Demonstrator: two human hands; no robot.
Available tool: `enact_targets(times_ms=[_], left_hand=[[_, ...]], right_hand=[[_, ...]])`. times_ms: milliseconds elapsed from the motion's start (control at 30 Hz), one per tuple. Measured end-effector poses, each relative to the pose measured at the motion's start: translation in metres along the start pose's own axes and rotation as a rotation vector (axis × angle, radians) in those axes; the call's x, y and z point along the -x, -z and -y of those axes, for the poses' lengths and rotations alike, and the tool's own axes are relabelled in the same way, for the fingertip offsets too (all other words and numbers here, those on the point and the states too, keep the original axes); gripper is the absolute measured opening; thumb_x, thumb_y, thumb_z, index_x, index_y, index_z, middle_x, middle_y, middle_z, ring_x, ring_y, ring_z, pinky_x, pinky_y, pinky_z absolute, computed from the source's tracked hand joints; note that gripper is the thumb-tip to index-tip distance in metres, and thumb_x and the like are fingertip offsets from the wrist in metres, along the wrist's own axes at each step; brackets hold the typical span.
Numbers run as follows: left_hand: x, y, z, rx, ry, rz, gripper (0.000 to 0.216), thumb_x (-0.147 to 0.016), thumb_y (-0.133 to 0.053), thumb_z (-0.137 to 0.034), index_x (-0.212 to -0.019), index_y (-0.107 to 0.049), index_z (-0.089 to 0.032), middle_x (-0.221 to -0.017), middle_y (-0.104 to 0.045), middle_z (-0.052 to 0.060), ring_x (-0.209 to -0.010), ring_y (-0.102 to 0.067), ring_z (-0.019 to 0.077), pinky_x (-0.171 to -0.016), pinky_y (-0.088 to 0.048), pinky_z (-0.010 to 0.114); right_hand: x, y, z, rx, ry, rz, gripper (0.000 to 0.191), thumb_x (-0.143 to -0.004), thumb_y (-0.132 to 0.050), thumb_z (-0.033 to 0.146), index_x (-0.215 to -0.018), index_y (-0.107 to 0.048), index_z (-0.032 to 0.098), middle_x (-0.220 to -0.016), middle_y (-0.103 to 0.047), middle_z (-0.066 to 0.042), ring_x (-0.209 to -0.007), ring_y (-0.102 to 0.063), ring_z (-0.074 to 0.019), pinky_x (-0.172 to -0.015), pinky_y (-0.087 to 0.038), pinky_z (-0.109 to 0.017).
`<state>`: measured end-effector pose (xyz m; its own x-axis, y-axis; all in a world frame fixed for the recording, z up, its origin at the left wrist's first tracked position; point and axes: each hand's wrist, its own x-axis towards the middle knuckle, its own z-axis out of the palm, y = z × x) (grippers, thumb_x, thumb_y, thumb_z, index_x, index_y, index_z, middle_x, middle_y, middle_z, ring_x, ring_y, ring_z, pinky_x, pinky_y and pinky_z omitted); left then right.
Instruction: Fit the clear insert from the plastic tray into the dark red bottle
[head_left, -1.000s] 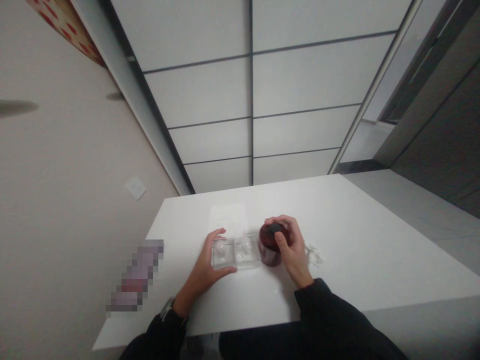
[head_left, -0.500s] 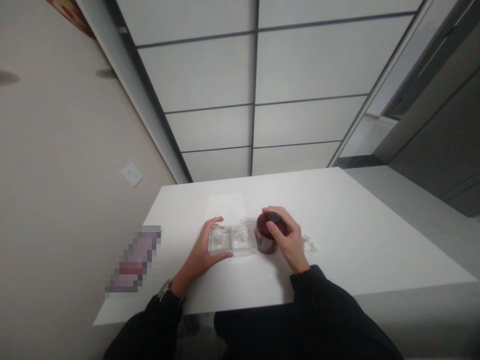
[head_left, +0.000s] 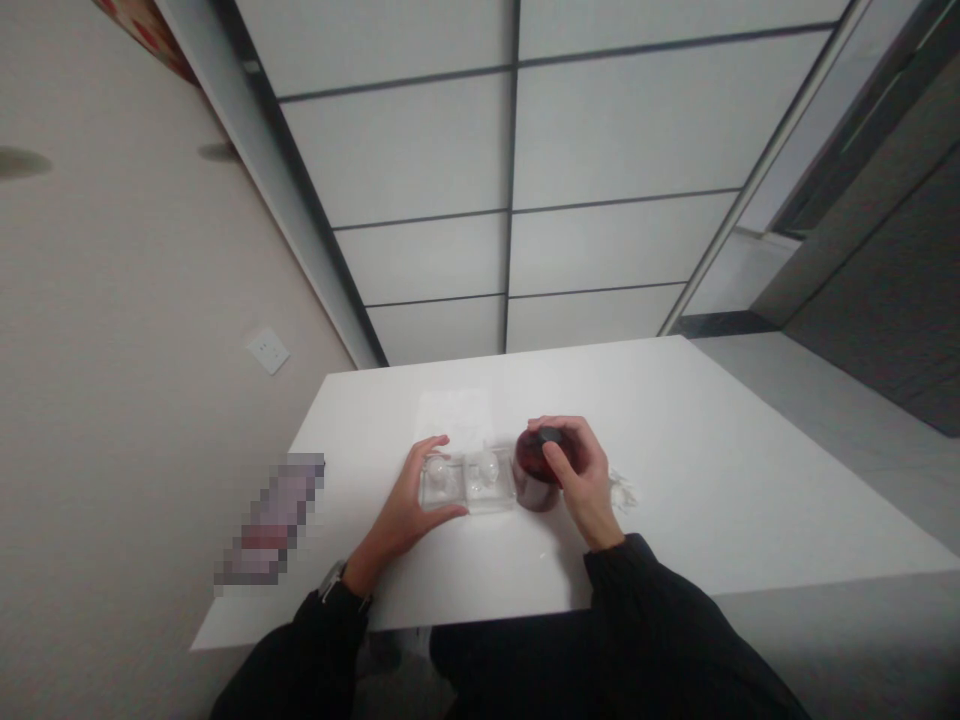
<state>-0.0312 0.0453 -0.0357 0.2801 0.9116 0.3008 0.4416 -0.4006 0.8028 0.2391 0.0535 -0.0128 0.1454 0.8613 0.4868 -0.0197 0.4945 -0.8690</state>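
My left hand [head_left: 406,505] curves around the left end of a clear two-compartment tray [head_left: 466,500], thumb along the near side and fingers at the far side. A whitish, see-through round lump [head_left: 440,473] sits in the left compartment, and another lump [head_left: 487,466] in the right one; what they are is unclear. Directly right of the tray stands a dark red jar [head_left: 535,492] with a round black piece [head_left: 550,435] on top. My right hand [head_left: 585,475] wraps the jar's upper right side, its thumb near the black piece. My fingers behind the jar are partly hidden.
A crumpled white tissue [head_left: 624,491] lies right of my right hand. Behind the tray is a flat pale sheet [head_left: 454,415]. A pixelated, pinkish oblong thing [head_left: 270,520] is at the left edge of the white table [head_left: 697,450]. White panels [head_left: 431,255] rise beyond.
The whole view has shifted slightly. My right hand and the jar's top sit a touch further right relative to the tray. My left hand keeps its place on the tray.
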Motion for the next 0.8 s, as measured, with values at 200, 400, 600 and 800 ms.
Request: enact_targets(times_ms=[200, 400, 600, 800], left_hand=[[-0.0001, -0.0009, 0.0023, -0.004, -0.007, -0.009, 0.083, -0.079, -0.088, -0.053, -0.147, -0.049, -0.025, -0.149, -0.055, 0.015, -0.144, -0.05, 0.039, -0.123, -0.036, 0.062], [0.0011, -0.0038, 0.0082, -0.003, -0.016, -0.026, 0.084, -0.079, -0.087, -0.057, -0.147, -0.048, -0.026, -0.149, -0.055, 0.015, -0.142, -0.052, 0.0386, -0.123, -0.037, 0.06], [0.0005, -0.0013, 0.0054, -0.002, -0.019, -0.004, 0.083, -0.081, -0.086, -0.057, -0.147, -0.048, -0.026, -0.149, -0.054, 0.016, -0.142, -0.052, 0.0386, -0.123, -0.037, 0.061], [0.0006, -0.0021, 0.0079, -0.003, -0.028, -0.01, 0.083, -0.081, -0.085, -0.058, -0.147, -0.048, -0.025, -0.149, -0.054, 0.016, -0.142, -0.051, 0.0387, -0.124, -0.037, 0.061]], right_hand=[[-0.0005, 0.001, 0.001, 0.024, -0.001, 0.018, 0.04, -0.103, -0.055, 0.063, -0.103, -0.074, 0.027, -0.107, -0.076, -0.008, -0.107, -0.069, -0.0284, -0.099, -0.054, -0.045], [0.001, 0.0011, 0.0002, 0.015, -0.003, 0.013, 0.032, -0.095, -0.071, 0.057, -0.107, -0.067, 0.027, -0.107, -0.075, -0.007, -0.108, -0.07, -0.0277, -0.1, -0.055, -0.045], [0.0009, 0.0014, 0.0024, 0.028, 0.005, 0.022, 0.038, -0.102, -0.058, 0.06, -0.105, -0.076, 0.027, -0.105, -0.077, -0.007, -0.104, -0.071, -0.0282, -0.095, -0.056, -0.045], [0.0022, 0.0025, -0.0001, 0.028, 0.015, 0.007, 0.038, -0.102, -0.058, 0.06, -0.111, -0.076, 0.028, -0.103, -0.08, -0.006, -0.104, -0.073, -0.0284, -0.114, -0.045, -0.053]])
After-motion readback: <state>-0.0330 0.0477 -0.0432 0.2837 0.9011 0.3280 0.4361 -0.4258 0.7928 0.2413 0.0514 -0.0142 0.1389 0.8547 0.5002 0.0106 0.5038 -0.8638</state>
